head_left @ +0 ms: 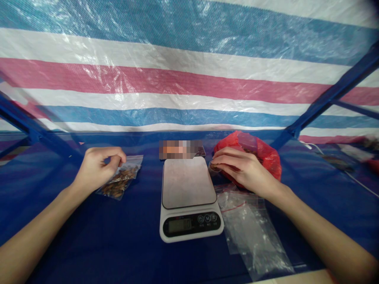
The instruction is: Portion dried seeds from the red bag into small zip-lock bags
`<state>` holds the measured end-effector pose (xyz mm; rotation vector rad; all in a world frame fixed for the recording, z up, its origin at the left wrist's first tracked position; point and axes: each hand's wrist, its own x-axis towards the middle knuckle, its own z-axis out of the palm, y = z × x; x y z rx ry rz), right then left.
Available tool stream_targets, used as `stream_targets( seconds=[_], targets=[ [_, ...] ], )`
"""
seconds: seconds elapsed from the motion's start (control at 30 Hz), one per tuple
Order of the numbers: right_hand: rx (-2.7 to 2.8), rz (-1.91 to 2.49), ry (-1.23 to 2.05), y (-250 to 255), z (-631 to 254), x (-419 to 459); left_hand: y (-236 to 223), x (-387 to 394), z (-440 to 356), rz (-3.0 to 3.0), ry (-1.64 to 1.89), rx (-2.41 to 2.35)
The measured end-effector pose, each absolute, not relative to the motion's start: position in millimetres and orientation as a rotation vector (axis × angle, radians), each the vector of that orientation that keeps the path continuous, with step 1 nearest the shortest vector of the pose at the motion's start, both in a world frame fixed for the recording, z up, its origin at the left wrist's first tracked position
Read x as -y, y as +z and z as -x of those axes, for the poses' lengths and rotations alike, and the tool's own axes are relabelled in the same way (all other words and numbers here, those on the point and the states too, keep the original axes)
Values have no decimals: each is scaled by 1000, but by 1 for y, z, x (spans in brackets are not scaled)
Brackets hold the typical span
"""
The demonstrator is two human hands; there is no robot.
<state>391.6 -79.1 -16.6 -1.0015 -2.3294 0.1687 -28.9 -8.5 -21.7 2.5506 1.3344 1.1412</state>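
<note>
My left hand (pixel 102 165) is closed, thumb and fingers pinched at the top edge of a small clear zip bag (pixel 120 183). Flat brown pieces fill the bag's lower part. On the other side, my right hand (pixel 239 165) reaches over a red plastic bag (pixel 271 161), its fingers closed around what looks like a small clear cup (pixel 214 169). Part of that cup is hidden by the fingers. Between my hands stands a white kitchen scale (pixel 189 185) with a bare plate, its display appearing to read 0.0.
Several flat clear zip bags (pixel 254 232) lie right of the scale, below my right wrist. A blurred-out printed packet (pixel 182 150) sits behind the scale. Blue metal struts (pixel 325 98) and a striped tarp (pixel 177 79) bound the blue table. A white cable (pixel 361 183) runs at far right.
</note>
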Motion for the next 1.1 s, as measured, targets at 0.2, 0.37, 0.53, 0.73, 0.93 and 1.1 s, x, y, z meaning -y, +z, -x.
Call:
stream_targets(
  seconds=[0.2,0.37,0.53,0.73,0.93,1.1],
  targets=[
    [2342,982,253,-16,-393,80,-23,8,30,-2573,1158,-1311],
    [2320,953,235,-16,-394,80,-23,8,29,-2630,1160,-1284],
    [2329,937,233,-18,-393,80,-23,5,34,-2754,1122,-1235],
    [2313,895,155,-21,-392,76,-26,2,42,-2786,1156,-1217],
    [2316,926,106,-21,-393,74,-27,3,37,-2725,1129,-1235],
    [2297,951,76,-22,-393,74,-26,3,35,-2705,1152,-1247]
  ],
)
